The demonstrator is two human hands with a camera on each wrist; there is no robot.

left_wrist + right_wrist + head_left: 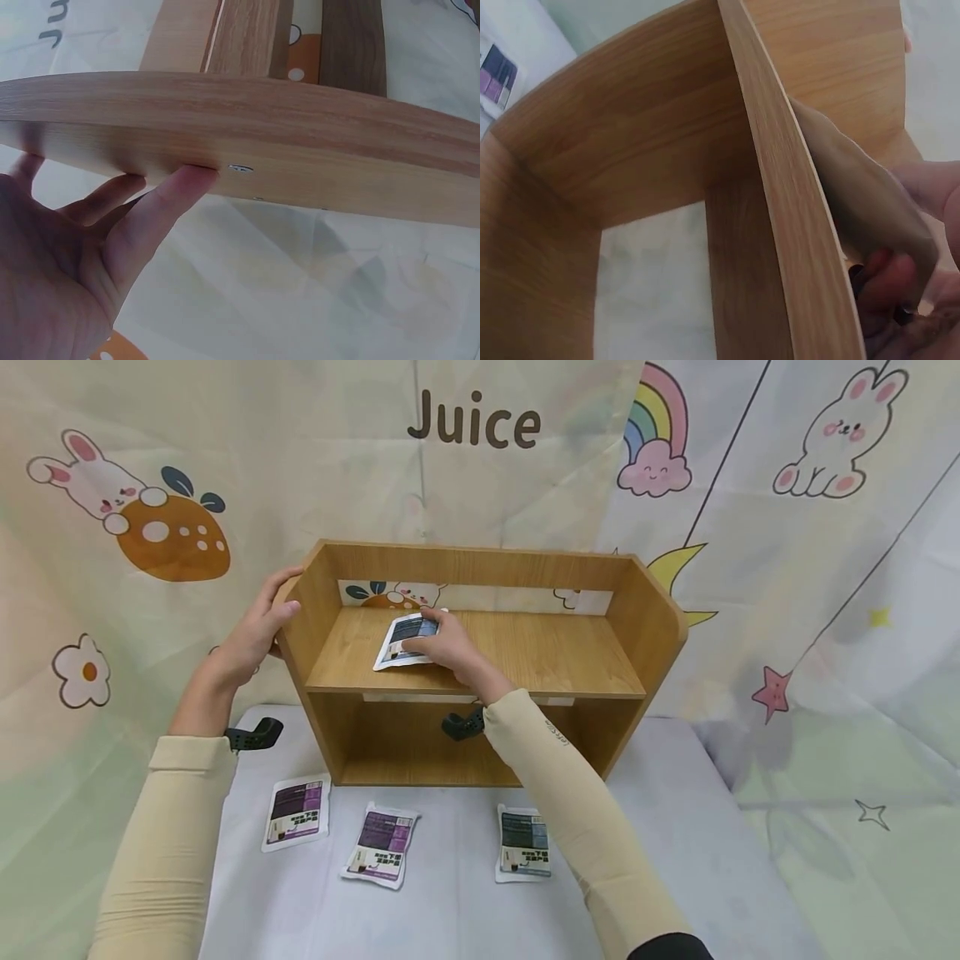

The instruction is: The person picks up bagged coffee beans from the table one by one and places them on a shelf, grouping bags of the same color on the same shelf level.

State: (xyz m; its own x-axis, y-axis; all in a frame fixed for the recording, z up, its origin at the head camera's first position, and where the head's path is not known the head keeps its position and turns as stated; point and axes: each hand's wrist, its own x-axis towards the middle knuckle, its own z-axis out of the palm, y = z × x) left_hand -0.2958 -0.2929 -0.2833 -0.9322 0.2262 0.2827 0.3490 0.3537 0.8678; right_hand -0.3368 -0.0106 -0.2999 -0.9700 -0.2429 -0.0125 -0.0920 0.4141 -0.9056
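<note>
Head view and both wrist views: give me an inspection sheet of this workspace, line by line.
Surface: white-covered table, with a wooden shelf unit standing on it.
Job's things: one sachet lies flat on the upper shelf; three more sachets lie on the table in front: left sachet, middle sachet, right sachet.
Clutter: nothing seen.
Hands: left hand rests with straight fingers against the unit's left side panel; right hand lies on the sachet on the upper shelf; whether it pinches it is unclear.
Cables: nothing seen.
Surroundings: printed cloth backdrop with rabbits, a rainbow and the word Juice.
</note>
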